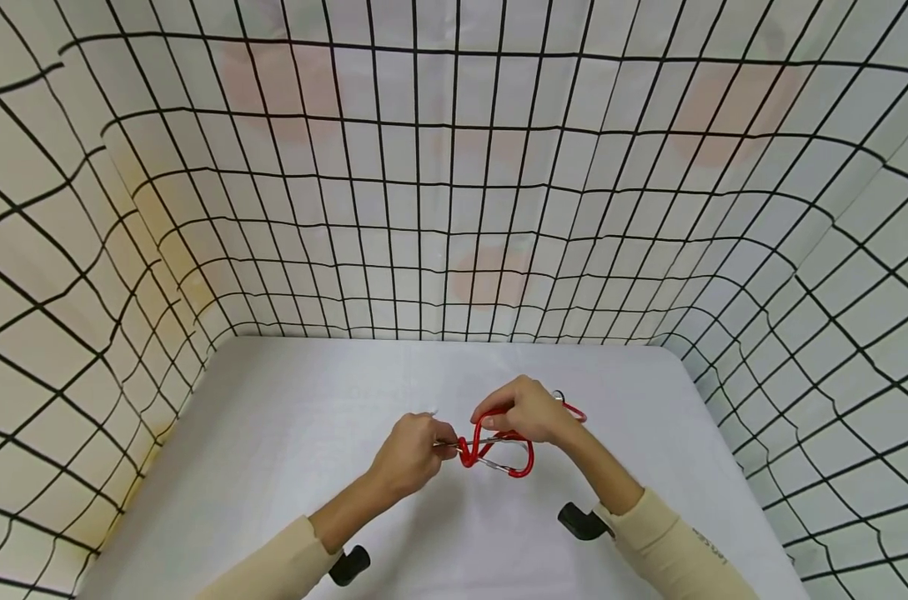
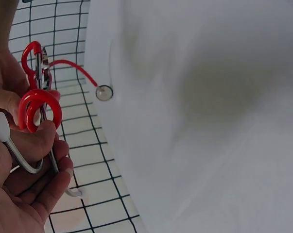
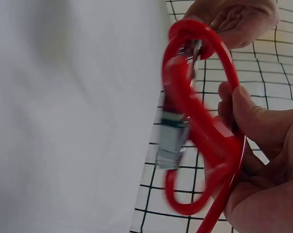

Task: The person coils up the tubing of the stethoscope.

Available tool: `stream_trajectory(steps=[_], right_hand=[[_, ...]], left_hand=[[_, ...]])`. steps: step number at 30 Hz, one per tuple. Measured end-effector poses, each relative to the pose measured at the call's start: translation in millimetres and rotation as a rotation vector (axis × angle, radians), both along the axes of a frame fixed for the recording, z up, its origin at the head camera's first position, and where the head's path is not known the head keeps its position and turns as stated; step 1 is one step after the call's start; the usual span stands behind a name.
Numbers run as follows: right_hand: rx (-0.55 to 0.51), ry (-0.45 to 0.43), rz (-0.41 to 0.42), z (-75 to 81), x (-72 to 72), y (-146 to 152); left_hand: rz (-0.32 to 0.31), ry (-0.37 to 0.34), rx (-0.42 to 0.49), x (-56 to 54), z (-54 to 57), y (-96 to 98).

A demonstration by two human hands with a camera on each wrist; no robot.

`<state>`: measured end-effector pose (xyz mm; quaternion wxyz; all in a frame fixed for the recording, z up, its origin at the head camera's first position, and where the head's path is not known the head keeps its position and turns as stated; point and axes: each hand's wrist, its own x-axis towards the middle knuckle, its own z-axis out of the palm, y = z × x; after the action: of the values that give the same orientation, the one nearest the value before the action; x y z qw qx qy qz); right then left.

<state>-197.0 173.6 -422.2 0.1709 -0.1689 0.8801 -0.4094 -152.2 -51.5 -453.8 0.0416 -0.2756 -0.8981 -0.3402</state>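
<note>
My left hand (image 1: pixel 412 454) grips a silver metal hook (image 2: pixel 27 165) with white tips, its fingers curled round the shank. A glossy red cord (image 1: pixel 478 429) loops in a coil round the metal just beyond those fingers. My right hand (image 1: pixel 532 410) pinches the cord between thumb and fingers. From the loops hangs a red carabiner (image 1: pixel 527 462) with a silver gate, its body large and blurred in the right wrist view. A silver lock sleeve (image 3: pixel 170 145) shows beside the red loops there. The cord's far end carries a round metal ring (image 2: pixel 104 92).
A white-covered table (image 1: pixel 296 400) lies under both hands. Black wire mesh (image 1: pixel 454 179) rises behind it and along both sides, with pale walls beyond. Dark wrist mounts (image 1: pixel 581 522) sit below the sleeves.
</note>
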Motion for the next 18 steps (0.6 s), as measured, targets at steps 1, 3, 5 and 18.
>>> stream_trajectory(steps=[1,3,5,18], right_hand=[[-0.014,-0.019,-0.009,-1.8,-1.3,1],[-0.042,-0.046,-0.016,-5.1,-4.1,4],[-0.070,-0.074,-0.013,-9.0,-6.8,8],[-0.283,-0.464,0.136,-30.3,-24.4,34]], left_hand=[[0.000,0.002,0.010,0.8,1.0,0.5],[0.000,0.009,0.023,2.6,3.2,1.5],[0.002,0.019,0.031,4.1,5.2,2.5],[-0.016,-0.038,0.125,11.9,14.9,8.4]])
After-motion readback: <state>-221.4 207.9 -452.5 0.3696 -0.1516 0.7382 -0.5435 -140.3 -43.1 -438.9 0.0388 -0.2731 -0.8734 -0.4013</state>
